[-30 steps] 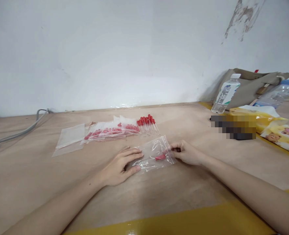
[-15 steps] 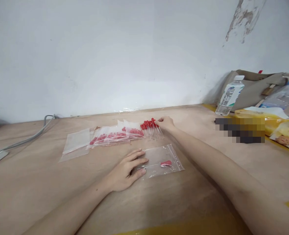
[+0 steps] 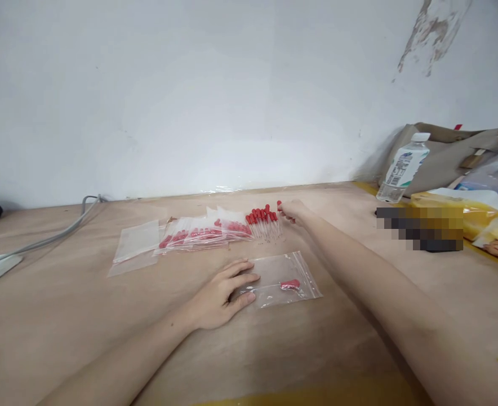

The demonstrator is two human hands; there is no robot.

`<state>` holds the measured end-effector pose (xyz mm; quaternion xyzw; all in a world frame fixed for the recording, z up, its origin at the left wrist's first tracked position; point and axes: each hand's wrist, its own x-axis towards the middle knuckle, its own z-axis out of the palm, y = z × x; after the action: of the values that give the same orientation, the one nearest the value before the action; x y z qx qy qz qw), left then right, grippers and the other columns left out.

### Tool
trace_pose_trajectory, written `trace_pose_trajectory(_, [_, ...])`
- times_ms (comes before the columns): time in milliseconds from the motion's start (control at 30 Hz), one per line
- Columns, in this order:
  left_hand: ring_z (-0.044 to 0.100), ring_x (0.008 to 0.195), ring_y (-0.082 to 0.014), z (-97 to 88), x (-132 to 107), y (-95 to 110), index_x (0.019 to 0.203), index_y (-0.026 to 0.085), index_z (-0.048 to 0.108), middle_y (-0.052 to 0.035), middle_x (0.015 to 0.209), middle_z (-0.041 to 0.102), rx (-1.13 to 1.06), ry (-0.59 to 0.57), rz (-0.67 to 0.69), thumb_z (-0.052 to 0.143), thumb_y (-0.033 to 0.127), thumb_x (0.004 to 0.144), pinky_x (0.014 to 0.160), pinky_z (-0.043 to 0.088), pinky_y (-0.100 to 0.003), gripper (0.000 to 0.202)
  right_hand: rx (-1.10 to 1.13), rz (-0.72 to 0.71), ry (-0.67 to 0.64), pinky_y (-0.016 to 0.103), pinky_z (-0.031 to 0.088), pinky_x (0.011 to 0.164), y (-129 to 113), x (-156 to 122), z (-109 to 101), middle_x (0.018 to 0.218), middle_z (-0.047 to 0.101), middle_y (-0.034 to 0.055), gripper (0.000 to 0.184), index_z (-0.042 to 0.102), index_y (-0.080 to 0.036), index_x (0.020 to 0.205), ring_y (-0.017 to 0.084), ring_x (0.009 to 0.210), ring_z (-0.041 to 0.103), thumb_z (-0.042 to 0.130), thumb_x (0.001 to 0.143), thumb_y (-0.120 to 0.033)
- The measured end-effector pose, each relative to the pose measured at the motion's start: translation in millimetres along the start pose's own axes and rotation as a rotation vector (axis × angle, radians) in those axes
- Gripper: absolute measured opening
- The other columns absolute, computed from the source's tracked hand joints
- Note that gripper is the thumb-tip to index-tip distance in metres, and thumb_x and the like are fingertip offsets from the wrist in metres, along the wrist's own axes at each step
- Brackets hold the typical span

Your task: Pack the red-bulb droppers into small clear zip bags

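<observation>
My left hand (image 3: 226,293) lies with fingers spread on the left end of a clear zip bag (image 3: 270,268). Inside that bag is one dropper with a red bulb (image 3: 290,285). Farther back, my right hand (image 3: 296,212) pinches a single red-bulbed dropper (image 3: 279,206) near its bulb, its thin clear tube pointing down. Just left of it lies a pile of loose droppers (image 3: 266,216), red bulbs toward the wall. Several overlapping zip bags with red-bulbed droppers inside (image 3: 204,232) lie left of the pile. At their left end are flat zip bags (image 3: 137,243).
On the right stand a clear bottle (image 3: 403,169) and a grey-beige bag (image 3: 439,152), with a yellow packet (image 3: 447,200) in front. A blurred-out dark object (image 3: 426,231) lies nearer. A grey cable (image 3: 63,232) runs along the left. The white wall (image 3: 190,113) closes off the back.
My right hand has drawn one dropper out to the right, away from the pile. My left hand stays on the bag. The whole view has shifted slightly.
</observation>
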<state>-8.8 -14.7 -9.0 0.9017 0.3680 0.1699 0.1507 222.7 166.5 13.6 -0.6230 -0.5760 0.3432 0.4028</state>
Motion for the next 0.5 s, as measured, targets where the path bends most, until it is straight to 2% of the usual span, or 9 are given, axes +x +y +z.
trace_pose_trajectory(100, [0.036,0.126,-0.0247,-0.2,0,0,0.124,0.026,0.05,-0.0061,0.136,0.041,0.01,0.001,0.004,0.045,0.037,0.089,0.102,0.033,-0.044,0.037,0.179,0.031,-0.037,0.02,0.033,0.04,4,-17,-18,0.057,0.058,0.0054,0.017,0.05,-0.016,0.066,0.006,0.041,0.04,0.054,0.077,-0.028])
trace_pose_trajectory(200, [0.038,0.125,-0.025,0.0,-1,0,0.125,0.027,0.049,-0.0049,0.137,0.04,0.012,0.007,0.006,0.046,0.037,0.089,0.102,0.034,-0.044,0.038,0.321,0.006,-0.028,0.019,0.036,0.043,18,-47,-39,0.066,0.06,0.0037,0.01,0.048,-0.017,0.078,0.005,0.044,0.041,0.05,0.078,-0.027])
trace_pose_trajectory(233, [0.038,0.125,-0.0251,0.0,-1,-1,0.126,0.027,0.048,-0.0048,0.137,0.04,0.012,0.01,0.006,0.046,0.037,0.089,0.102,0.034,-0.044,0.038,0.355,-0.001,-0.008,0.019,0.036,0.043,25,-58,-46,0.067,0.059,0.0017,0.014,0.046,-0.019,0.084,0.005,0.043,0.04,0.052,0.077,-0.028])
trace_pose_trajectory(367, [0.037,0.125,-0.0252,0.1,-1,-1,0.127,0.028,0.046,-0.0047,0.137,0.04,0.027,0.019,0.012,0.046,0.037,0.089,0.101,0.035,-0.044,0.039,0.484,-0.034,0.046,0.02,0.034,0.042,52,-100,-64,0.063,0.054,-0.0048,0.048,0.037,-0.024,0.106,0.007,0.044,0.043,0.062,0.067,-0.033])
trace_pose_trajectory(500, [0.037,0.125,-0.0246,0.1,0,-1,0.128,0.028,0.045,-0.0042,0.137,0.04,0.048,0.003,0.003,0.045,0.038,0.089,0.102,0.035,-0.044,0.04,0.502,-0.055,0.024,0.021,0.036,0.045,63,-124,-63,0.064,0.053,-0.0057,0.049,0.037,-0.025,0.105,0.008,0.047,0.047,0.063,0.066,-0.041])
